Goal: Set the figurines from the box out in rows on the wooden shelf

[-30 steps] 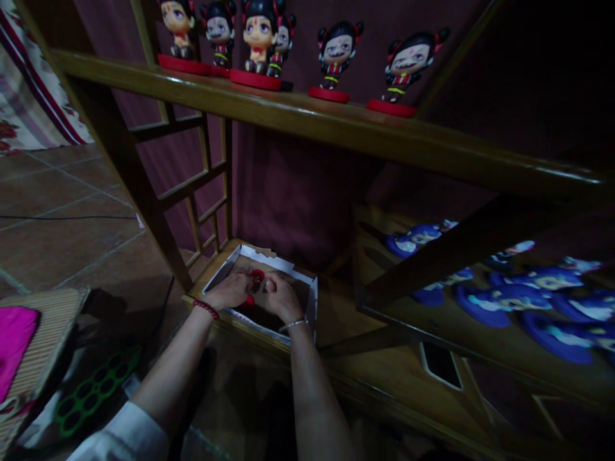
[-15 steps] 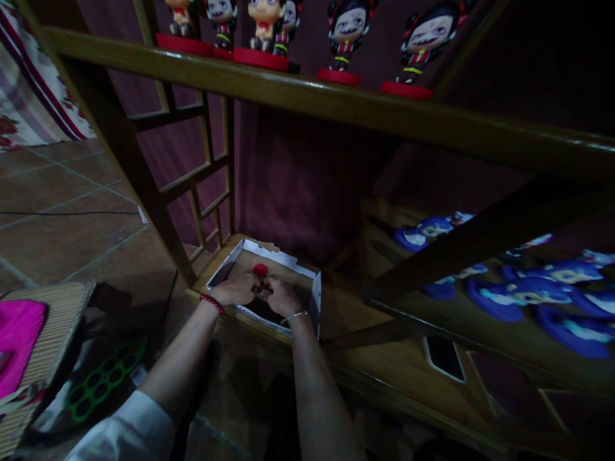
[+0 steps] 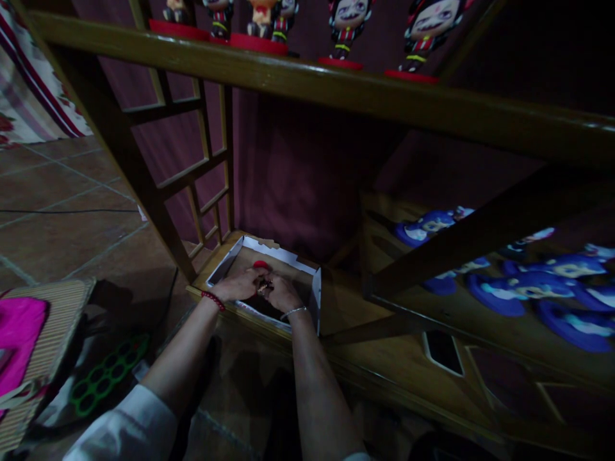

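A shallow white cardboard box (image 3: 283, 257) with a brown inside sits at the left end of the low wooden shelf. Both my hands reach into it and meet around a small figurine (image 3: 264, 285). Its round red base (image 3: 261, 264) points toward the back of the box, and its dark and pale parts show between my fingers. My left hand (image 3: 239, 285), with a red bead bracelet, grips it from the left. From the right, my right hand (image 3: 282, 294), wearing a silver bracelet, closes on it. My fingers hide much of the figurine.
Figurines on red bases (image 3: 343, 38) line the wooden shelf (image 3: 307, 80) above. Several blue figurines (image 3: 523, 285) stand on a shelf to the right. A phone (image 3: 444, 352) lies on the lower board. A woven-top stool (image 3: 62, 320) with pink cloth (image 3: 22, 333) is at left.
The red base is more covered by my fingers now, and the figurine has turned slightly between my hands. The view has shifted a little, so the upper shelf appears higher.
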